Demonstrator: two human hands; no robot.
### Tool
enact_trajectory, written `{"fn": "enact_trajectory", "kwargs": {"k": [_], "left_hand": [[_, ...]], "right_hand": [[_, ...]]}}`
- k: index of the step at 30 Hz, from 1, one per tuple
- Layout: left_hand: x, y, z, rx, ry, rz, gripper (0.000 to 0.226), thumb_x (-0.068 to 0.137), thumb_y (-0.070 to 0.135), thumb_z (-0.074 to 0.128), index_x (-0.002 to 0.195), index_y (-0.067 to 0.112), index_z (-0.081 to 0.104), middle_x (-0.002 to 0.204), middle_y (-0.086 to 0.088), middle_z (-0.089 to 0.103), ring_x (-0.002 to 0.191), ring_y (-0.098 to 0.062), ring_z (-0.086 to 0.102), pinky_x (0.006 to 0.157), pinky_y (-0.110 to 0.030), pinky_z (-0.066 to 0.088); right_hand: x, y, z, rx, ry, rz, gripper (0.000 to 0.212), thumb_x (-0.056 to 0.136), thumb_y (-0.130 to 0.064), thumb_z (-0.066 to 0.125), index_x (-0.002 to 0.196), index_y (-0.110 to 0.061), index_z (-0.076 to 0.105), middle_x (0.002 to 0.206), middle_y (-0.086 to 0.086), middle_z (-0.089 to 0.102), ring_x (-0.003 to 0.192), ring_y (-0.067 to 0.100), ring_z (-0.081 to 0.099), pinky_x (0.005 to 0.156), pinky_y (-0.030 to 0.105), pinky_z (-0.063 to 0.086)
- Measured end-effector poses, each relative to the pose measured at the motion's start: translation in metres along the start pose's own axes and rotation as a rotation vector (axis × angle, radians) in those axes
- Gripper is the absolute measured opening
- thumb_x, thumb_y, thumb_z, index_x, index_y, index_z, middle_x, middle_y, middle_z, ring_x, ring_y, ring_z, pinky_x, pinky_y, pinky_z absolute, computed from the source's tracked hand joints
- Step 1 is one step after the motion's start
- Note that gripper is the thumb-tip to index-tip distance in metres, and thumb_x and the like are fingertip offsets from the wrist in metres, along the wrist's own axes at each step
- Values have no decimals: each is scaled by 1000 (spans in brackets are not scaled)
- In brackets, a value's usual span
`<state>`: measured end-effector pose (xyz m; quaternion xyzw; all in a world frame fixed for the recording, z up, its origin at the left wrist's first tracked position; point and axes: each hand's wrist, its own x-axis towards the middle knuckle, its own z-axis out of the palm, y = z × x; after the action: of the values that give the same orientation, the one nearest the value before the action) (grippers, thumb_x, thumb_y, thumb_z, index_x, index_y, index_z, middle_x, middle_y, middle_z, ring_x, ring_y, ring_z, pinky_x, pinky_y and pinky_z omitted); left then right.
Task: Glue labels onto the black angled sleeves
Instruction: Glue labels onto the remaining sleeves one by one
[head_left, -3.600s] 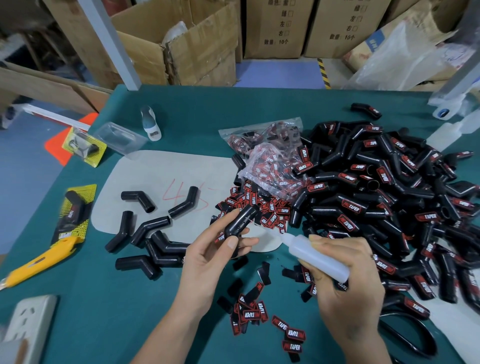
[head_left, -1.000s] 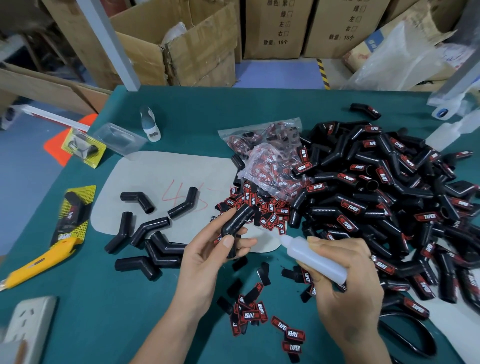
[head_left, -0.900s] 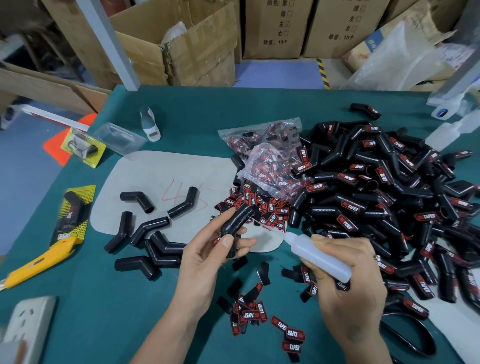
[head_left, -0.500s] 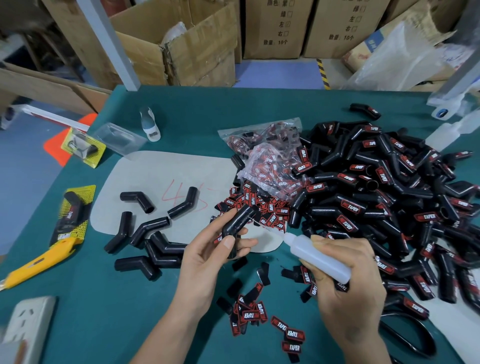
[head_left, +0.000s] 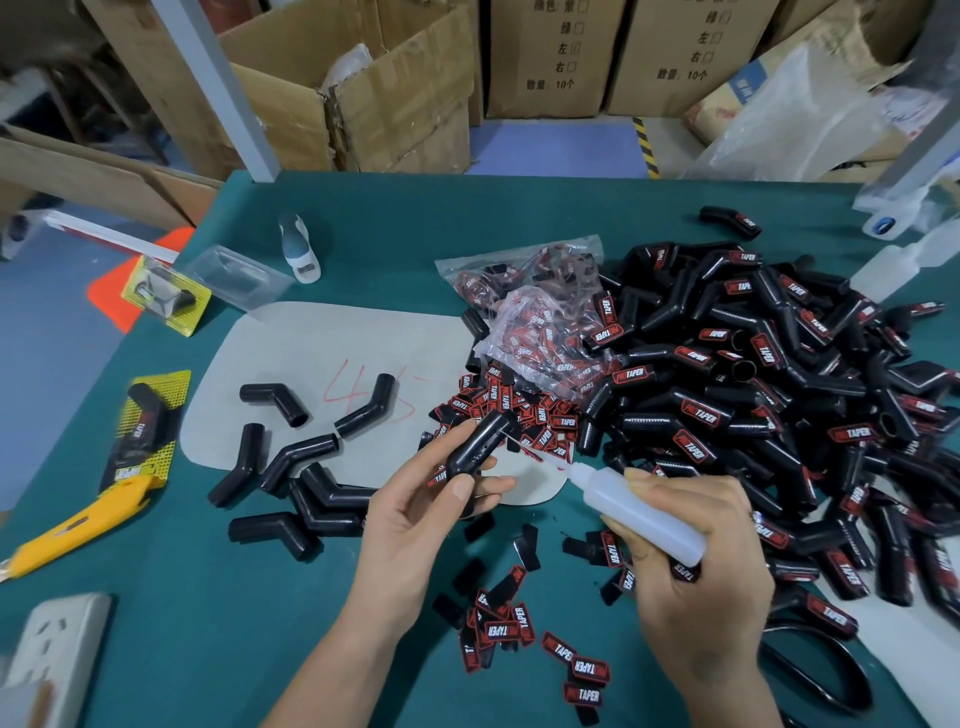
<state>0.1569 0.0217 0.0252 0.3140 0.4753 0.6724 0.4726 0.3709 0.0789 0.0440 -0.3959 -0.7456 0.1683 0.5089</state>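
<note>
Hundreds of labelled sleeves (head_left: 769, 415) piled right of grey mat (head_left: 322, 358). Seven bare sleeves (head_left: 306, 488) at mat's near-left edge. Left hand (head_left: 421, 514) gripping sleeve (head_left: 480, 441) over mat's near-right corner. Right hand (head_left: 691, 566) wrapped round glue bottle (head_left: 636, 512), needle tip at sleeve.

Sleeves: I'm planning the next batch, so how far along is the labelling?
Done: the big pile of labelled sleeves on the right. In hand: left hand holds a bare sleeve, right hand aims the glue bottle at it. Left: about seven bare sleeves.
</note>
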Motion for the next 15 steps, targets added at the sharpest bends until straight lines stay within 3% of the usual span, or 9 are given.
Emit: {"fn": "enact_trajectory", "kwargs": {"k": [4, 15], "left_hand": [[1, 0, 0, 1, 3, 1, 41, 99, 27, 66, 139, 30, 67, 122, -16, 73, 108, -37, 75, 92, -33, 59], [2, 0, -1, -31, 17, -11, 42, 98, 27, 67, 140, 29, 67, 122, -17, 73, 108, -39, 75, 90, -33, 60]], "right_hand": [[1, -1, 0, -10, 5, -6, 51, 72, 11, 73, 109, -22, 60, 112, -19, 61, 99, 21, 64, 79, 41, 51], [2, -3, -1, -14, -12, -24, 50, 73, 9, 74, 110, -22, 59, 114, -22, 60, 98, 21, 65, 76, 43, 52]]}}
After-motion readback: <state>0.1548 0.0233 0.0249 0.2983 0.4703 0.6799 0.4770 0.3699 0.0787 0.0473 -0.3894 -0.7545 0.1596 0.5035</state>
